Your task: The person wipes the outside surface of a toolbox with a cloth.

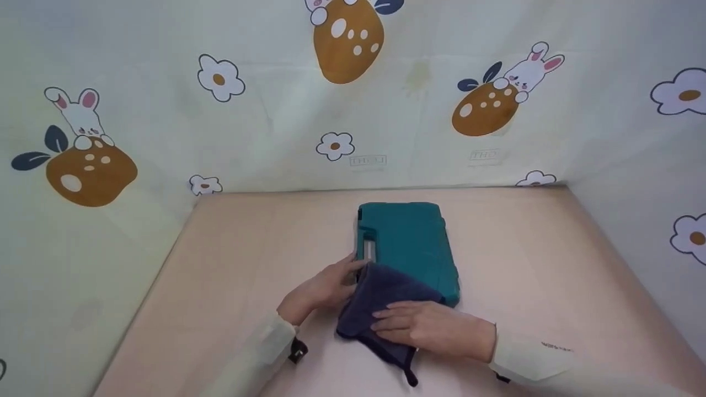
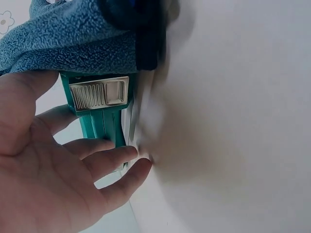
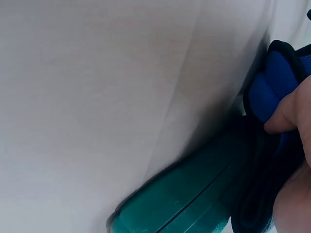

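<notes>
Head view: I find left fingers (image 1: pixel 347 268) spread at the case (image 1: pixel 413 237), right fingers (image 1: pixel 394 323) straight on the cloth (image 1: pixel 381 286), and advise even pressure.

On the table (image 1: pixel 248 248) lies a case (image 1: pixel 411 237) (cloth (image 1: pixel 383 288) over its near end).

We see a long off-white left sleeve (image 1: pixel 248 355) ending at a bare left hand (image 1: pixel 328 284), and a matching right sleeve (image 1: pixel 543 361) with a bare right hand (image 1: pixel 422 325). We make out small dark lettering (image 1: pixel 556 347) on the right sleeve, plus black pieces (image 1: pixel 298 350) by both wrists
</notes>
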`<state>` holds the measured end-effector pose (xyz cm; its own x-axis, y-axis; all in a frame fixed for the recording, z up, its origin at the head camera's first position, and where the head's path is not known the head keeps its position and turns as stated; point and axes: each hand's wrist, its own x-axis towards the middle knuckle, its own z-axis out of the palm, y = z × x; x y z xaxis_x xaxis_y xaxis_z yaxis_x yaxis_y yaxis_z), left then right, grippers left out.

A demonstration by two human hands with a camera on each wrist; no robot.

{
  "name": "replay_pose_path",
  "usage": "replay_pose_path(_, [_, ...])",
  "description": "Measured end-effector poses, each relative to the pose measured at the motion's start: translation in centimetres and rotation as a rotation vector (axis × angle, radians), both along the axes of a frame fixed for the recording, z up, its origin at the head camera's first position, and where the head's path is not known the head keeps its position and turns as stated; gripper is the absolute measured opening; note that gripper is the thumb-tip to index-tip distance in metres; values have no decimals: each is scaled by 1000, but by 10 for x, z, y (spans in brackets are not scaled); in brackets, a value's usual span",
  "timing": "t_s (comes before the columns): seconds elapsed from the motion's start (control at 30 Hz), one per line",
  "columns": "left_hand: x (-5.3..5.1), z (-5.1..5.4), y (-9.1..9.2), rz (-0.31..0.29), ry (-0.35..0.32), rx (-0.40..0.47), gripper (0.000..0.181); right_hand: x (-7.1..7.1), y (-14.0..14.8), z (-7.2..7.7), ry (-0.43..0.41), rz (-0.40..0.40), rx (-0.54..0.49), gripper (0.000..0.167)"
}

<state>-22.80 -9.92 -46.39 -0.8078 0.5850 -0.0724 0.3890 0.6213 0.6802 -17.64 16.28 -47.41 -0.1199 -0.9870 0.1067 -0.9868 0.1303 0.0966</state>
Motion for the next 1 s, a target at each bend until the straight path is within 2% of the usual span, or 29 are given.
replay_pose_path(0.17, [1,-2,2,15,-9,-2,56,0,6,0,-4,0,-8,42])
replay_pose_path(0.37, [0,-4,2,6,-11,26,56,1,17,0,-31,-8,-22,42])
replay_pose_path(0.7, [2,-2,2,22,-70,39,61,3,36,0,-83,-34,-29,44])
replay_pose_path(1.0, [1,-2,3,0,-72,54,61,4,47,1,-88,-43,-43,42])
